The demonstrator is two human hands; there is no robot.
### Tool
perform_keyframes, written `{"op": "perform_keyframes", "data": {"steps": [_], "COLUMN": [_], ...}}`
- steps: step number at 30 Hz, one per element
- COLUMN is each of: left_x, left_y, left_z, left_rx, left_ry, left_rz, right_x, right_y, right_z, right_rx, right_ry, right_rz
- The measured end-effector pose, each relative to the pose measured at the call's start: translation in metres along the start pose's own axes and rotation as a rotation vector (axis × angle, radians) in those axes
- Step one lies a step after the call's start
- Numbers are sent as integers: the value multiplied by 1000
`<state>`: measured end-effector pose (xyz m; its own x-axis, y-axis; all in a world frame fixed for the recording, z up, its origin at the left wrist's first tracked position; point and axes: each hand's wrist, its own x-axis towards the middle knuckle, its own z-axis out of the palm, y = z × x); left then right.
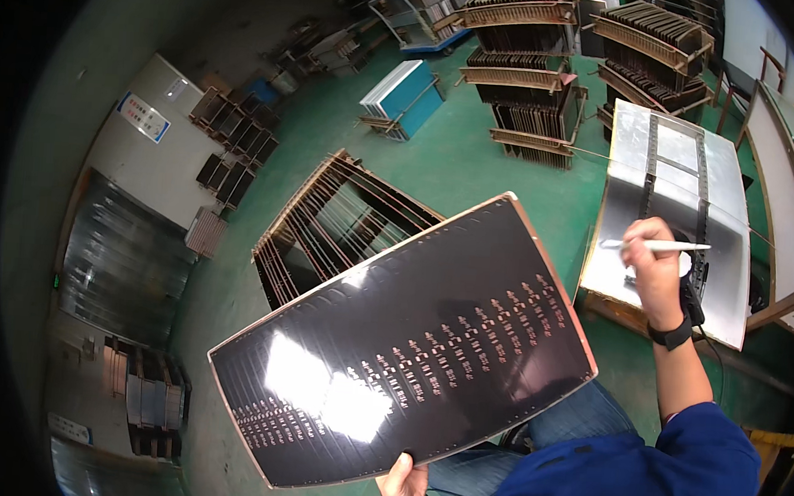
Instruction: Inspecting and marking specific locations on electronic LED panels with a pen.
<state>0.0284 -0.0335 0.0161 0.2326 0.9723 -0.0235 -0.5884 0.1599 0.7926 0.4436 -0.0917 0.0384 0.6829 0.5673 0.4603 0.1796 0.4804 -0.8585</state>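
A large, dark, glossy circuit board panel [449, 292] with copper-coloured edges and rows of small copper-coloured marks is held up tilted in front of me. My left hand [401, 483] grips its lower edge, with the thumb on the face and the other fingers hidden behind. To the right of the panel and apart from it, my right hand [652, 268] is closed around a slim white pen-like tool [683, 248] with a pointed end; its exact kind does not show. A white round item [684, 266], partly hidden, shows beside that hand. Bright reflections cover part of the panel.
At the right stands a worktable with a shiny metal top [726, 300]. A rack with thin rods [314, 197] stands on the green floor behind the panel. Farther off are stacked racks of boards [526, 74], a blue bin [406, 103] and a trolley [419, 31].
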Motion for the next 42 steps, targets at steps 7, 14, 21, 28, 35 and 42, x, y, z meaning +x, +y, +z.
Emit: {"op": "perform_keyframes", "data": {"steps": [7, 14, 21, 28, 35, 42], "left_x": [-10, -15, -17, -20, -21, -22], "left_y": [5, 8, 7, 7, 7, 6], "left_z": [3, -4, -4, -2, -4, -8], "left_rx": [-22, -4, 11, 7, 16, 33], "left_ry": [-18, -50, -40, -47, -59, -62], "left_rz": [-58, -75, -4, 4, 0, 14], "right_x": [12, 3, 1, 0, 0, -2], "right_y": [-51, -48, -55, -55, -55, -58], "right_z": [99, 114, 117, 118, 117, 116], "right_rx": [-37, -74, -83, -88, -106, -122], "right_ry": [-755, -771, -756, -764, -756, -758], "right_rz": [-320, -367, -421, -441, -478, -470]}}
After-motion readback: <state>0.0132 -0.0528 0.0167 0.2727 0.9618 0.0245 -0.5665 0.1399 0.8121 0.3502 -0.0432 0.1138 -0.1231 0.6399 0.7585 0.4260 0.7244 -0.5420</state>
